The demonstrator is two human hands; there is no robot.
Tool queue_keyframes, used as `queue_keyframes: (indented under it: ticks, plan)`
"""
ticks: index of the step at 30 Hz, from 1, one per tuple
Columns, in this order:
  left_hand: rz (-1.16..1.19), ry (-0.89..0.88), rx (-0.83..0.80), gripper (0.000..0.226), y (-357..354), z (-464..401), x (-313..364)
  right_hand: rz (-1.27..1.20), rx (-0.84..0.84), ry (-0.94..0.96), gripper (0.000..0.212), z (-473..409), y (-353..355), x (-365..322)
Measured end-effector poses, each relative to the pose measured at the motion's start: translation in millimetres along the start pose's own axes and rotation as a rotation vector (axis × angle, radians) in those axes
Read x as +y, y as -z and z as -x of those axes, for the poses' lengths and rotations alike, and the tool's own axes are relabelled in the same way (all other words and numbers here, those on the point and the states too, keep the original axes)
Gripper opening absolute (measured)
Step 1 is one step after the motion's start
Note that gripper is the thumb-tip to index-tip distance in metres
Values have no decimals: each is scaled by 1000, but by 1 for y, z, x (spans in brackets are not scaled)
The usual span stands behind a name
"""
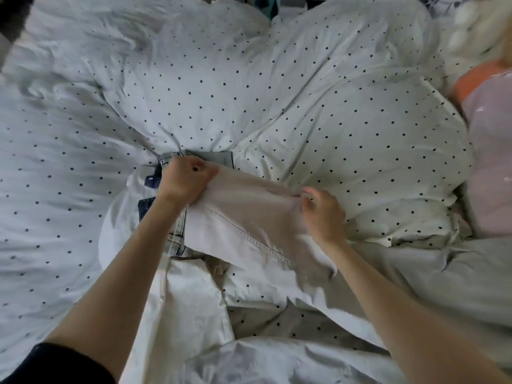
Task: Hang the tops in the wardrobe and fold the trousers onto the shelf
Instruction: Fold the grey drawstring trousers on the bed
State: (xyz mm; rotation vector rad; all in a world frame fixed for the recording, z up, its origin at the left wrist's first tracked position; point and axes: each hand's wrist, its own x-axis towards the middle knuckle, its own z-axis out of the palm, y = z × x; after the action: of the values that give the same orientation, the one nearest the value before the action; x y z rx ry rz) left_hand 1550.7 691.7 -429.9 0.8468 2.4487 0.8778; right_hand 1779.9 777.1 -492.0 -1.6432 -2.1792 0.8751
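my left hand point(184, 180) and right hand point(321, 210), apart, both grip pale trousers point(249, 217) atop jeans point(177, 236) on the dotted duvet point(249, 92).

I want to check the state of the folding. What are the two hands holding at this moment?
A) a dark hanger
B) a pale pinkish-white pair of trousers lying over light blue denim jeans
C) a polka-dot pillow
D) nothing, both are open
B: the left hand and the right hand both grip the pale pinkish-white pair of trousers, which lies over light blue denim jeans on the white polka-dot duvet.
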Motion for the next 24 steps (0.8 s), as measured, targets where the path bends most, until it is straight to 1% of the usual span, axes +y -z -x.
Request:
queue_keyframes:
  ticks: [2, 3, 5, 6, 7, 8, 9, 10, 11, 13, 15, 16, 18, 20, 22, 24]
  plan:
    - [-10, 58, -7, 31, 4, 1, -19, 40, -17, 75, 41, 13, -16, -12]
    - [0, 98, -55, 35, 2, 7, -36, 72, -46, 114, 46, 25, -25, -14]
    - [26, 183, -217, 40, -5, 29, -74, 139, -151, 192, 51, 54, -45, -10]
    - [45, 220, -310, 35, -9, 44, -93, 182, -229, 228, 52, 71, -56, -4]
    - [64, 242, -388, 26, -13, 58, -110, 238, -320, 253, 53, 88, -67, 3]
    - [85, 255, -434, 14, -17, 72, -124, 297, -417, 263, 55, 105, -76, 12]
    - [112, 261, -441, 6, -20, 82, -133, 347, -502, 267, 57, 119, -84, 20]
    - [137, 267, -430, 5, -22, 89, -140, 386, -572, 262, 58, 131, -91, 28]
    - [141, 255, -412, 7, -24, 93, -145, 411, -618, 255, 59, 141, -96, 35]
    - [84, 203, -420, 15, -30, 91, -148, 426, -656, 238, 59, 152, -103, 43]
    - [46, 173, -390, 22, -34, 88, -142, 423, -642, 222, 59, 155, -104, 44]
    - [77, 166, -331, 23, -34, 85, -138, 421, -620, 215, 59, 154, -104, 44]
    - [222, 178, -211, 19, -29, 82, -130, 414, -562, 204, 60, 152, -100, 41]
    - [345, 176, -172, 11, -23, 85, -126, 407, -515, 209, 62, 151, -95, 38]
    - [344, 166, -159, 10, -19, 95, -131, 418, -499, 216, 62, 153, -90, 37]
    - [285, 192, -146, 14, -14, 108, -144, 437, -499, 215, 60, 159, -87, 35]
